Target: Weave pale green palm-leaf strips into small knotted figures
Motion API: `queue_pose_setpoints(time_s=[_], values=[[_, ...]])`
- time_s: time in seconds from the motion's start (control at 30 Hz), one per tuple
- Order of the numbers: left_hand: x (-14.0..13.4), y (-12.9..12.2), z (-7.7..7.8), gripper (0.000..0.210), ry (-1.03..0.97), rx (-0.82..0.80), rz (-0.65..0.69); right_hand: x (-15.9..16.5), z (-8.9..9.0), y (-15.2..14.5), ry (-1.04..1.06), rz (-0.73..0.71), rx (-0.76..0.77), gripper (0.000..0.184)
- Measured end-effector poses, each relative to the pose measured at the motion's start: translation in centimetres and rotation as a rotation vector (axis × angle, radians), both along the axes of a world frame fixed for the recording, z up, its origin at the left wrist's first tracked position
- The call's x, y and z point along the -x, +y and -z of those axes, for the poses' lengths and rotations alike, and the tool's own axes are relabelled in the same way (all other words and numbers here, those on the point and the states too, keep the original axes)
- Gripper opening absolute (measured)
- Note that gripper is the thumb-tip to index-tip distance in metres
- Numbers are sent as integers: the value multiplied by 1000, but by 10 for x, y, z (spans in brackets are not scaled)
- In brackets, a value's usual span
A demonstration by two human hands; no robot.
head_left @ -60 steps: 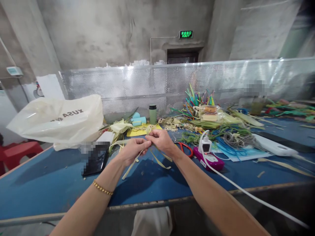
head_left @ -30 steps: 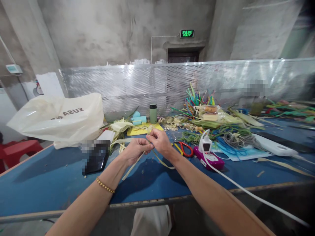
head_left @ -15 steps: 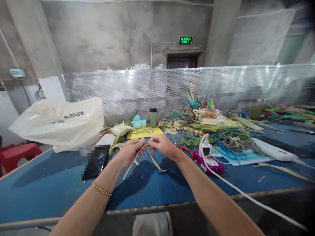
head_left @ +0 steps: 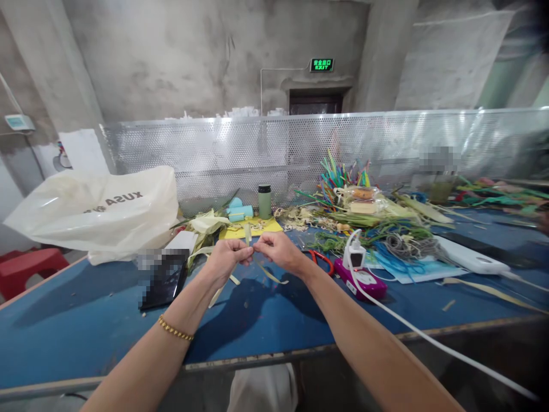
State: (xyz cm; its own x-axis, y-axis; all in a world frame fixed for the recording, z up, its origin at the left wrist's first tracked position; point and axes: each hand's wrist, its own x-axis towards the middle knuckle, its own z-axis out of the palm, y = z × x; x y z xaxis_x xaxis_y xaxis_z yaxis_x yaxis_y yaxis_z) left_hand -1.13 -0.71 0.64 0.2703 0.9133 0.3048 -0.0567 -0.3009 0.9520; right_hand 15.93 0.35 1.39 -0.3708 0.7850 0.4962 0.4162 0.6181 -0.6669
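Note:
My left hand point(head_left: 229, 260) is closed in a pinch on pale yellow-green leaf strips, above the blue table. One strip end point(head_left: 247, 231) stands up above its fingers. Fingertip to fingertip with it, my right hand point(head_left: 278, 250) also pinches at the strips. Another strip point(head_left: 273, 274) hangs down to the right beneath the hands, and a further end point(head_left: 215, 296) shows under my left wrist. The fingers hide the spot where the strips meet. Behind the hands lies a yellow sheet point(head_left: 231, 233) with small scraps on it.
Red-handled scissors point(head_left: 322, 262) and a purple power socket point(head_left: 364, 283) with a white cable are by my right forearm. A dark tablet-like device point(head_left: 167, 283) lies left. Farther back stand a green tumbler point(head_left: 265, 203), leaf heaps, cords point(head_left: 405, 246) and a white plastic bag point(head_left: 94, 212).
My hands have come together, fingertips now meeting. A strip end now rises above the left fingers, and the hanging strips show less. The view has shifted slightly.

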Motion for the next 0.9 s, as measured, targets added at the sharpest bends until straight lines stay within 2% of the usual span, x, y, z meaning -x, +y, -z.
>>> queue_pose_setpoints(time_s=[0.17,0.43,0.63,0.7,0.83,0.9], values=[[1,-1,-1,26,-30,44,57,-1,-2,-1,-31,3,-57,23],[3,-5,-4,26,-64,86,127,-3,0,1,-24,-40,-60,23],[7,-2,-1,23,-49,201,216,1,0,-2,-90,-32,-202,27],[8,0,-2,22,-70,246,199,0,-1,0,-142,65,-293,27],[9,5,-4,22,-174,298,67,-4,-3,3,-151,456,-526,22],[8,7,-3,22,-235,316,5,-3,-3,1,-159,433,-505,25]])
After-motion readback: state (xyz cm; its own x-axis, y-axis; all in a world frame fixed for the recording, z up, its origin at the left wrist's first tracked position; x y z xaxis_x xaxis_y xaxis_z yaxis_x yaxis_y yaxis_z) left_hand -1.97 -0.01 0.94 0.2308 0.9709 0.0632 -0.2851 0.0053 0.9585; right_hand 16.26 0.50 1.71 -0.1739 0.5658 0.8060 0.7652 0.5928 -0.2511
